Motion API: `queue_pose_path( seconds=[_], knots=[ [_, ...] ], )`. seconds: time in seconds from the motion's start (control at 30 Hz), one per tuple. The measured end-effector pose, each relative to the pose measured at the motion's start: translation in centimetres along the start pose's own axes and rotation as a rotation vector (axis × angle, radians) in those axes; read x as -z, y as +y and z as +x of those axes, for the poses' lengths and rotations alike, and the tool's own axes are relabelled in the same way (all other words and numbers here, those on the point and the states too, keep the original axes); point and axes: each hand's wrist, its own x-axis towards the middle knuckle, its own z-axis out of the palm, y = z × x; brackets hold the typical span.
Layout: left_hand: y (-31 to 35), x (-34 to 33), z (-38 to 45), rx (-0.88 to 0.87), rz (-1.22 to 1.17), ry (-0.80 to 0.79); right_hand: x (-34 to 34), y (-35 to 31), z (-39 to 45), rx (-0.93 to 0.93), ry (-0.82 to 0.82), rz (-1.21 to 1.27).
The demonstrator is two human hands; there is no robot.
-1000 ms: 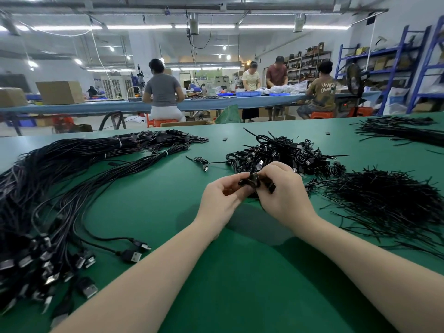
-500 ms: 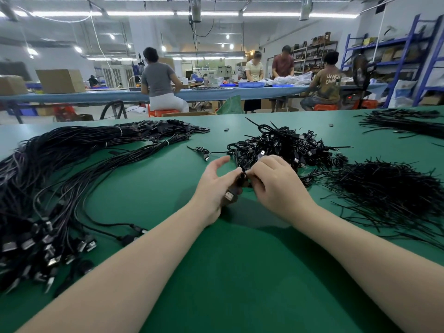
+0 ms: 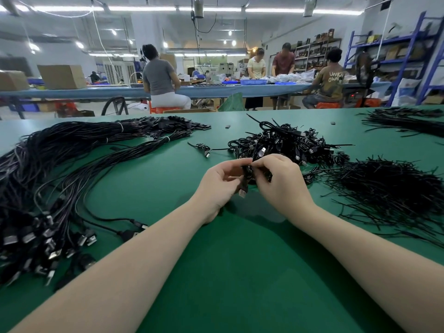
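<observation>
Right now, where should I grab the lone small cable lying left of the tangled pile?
Pinch the lone cable at its bunched middle, from above: it lies flat on the mat, apart from the pile, its plug pointing toward you.

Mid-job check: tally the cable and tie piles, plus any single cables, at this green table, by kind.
Uncoiled cable heap: 1
Coiled cable heap: 1
Thin strand heaps: 2
Loose coiled cable: 1
Held cable, gripped by left hand and right hand: 1
Total: 6

Matt green table cover (image 3: 240,272); black rubbery cable (image 3: 247,174), shiny metal plug.
</observation>
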Motion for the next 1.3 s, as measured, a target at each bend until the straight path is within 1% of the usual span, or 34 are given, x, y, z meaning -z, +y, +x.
queue_pose_path(
  seconds=[0.1,0.2,0.3,0.37,0.47,0.57,0.67,0.8,0.87,0.97,1.0,1.03,1.07,1.17,1.23,1.3],
  knots=[
    [-0.2,0.2,0.0,-0.061,0.068,0.051,0.2,-0.2,0.0,0.004,-0.001,0.025],
    [-0.2,0.2,0.0,-0.146,0.106,0.084,0.4,-0.5,0.1,0.055,0.036,0.028],
    [-0.2,-0.1,0.1,-0.154,0.066,0.153,0.4,-0.6,0.1,0.123,0.057,-0.025],
    [-0.4,-0.1,0.3,-0.101,-0.047,0.139,0.4,-0.7,0.1,0.144,0.068,-0.048],
    [-0.5,-0.1,0.5,-0.032,-0.023,0.110,0.5,-0.8,0.3,0.198,0.068,-0.064],
    [-0.3,-0.1,0.6,0.087,-0.077,0.122,0.7,-0.9,0.3,0.271,0.040,-0.092],
    [0.1,0.2,0.4,0.139,-0.126,0.101,0.8,-0.8,0.3,0.258,0.014,-0.088],
    [0.8,0.1,0.1,0.190,-0.115,0.100,1.0,-0.7,0.3,0.240,-0.015,-0.058],
    [1.3,0.6,0.2,0.293,-0.199,0.096,1.0,-1.0,0.1,0.280,-0.033,-0.071],
    [2.1,1.7,0.2,0.527,-0.429,-0.014,0.6,-1.5,0.1,0.422,-0.030,-0.165],
    [2.1,1.8,0.2,0.550,-0.449,-0.029,0.5,-1.5,0.2,0.454,-0.036,-0.196],
    [2.3,1.5,0.1,0.542,-0.439,-0.025,0.5,-1.5,0.5,0.461,-0.038,-0.215],
    [2.2,1.2,0.0,0.496,-0.389,0.014,0.5,-1.5,0.7,0.438,-0.037,-0.221],
    [1.8,-0.3,-0.3,0.321,-0.231,0.131,1.2,-1.1,2.3,0.279,-0.013,-0.177],
    [1.4,-0.8,-0.4,0.250,-0.094,0.124,2.4,-0.6,4.9,0.183,0.034,-0.185],
    [0.8,-1.4,-0.2,0.144,0.138,0.112,3.4,0.8,8.7,0.093,0.073,-0.276]
  ],
)
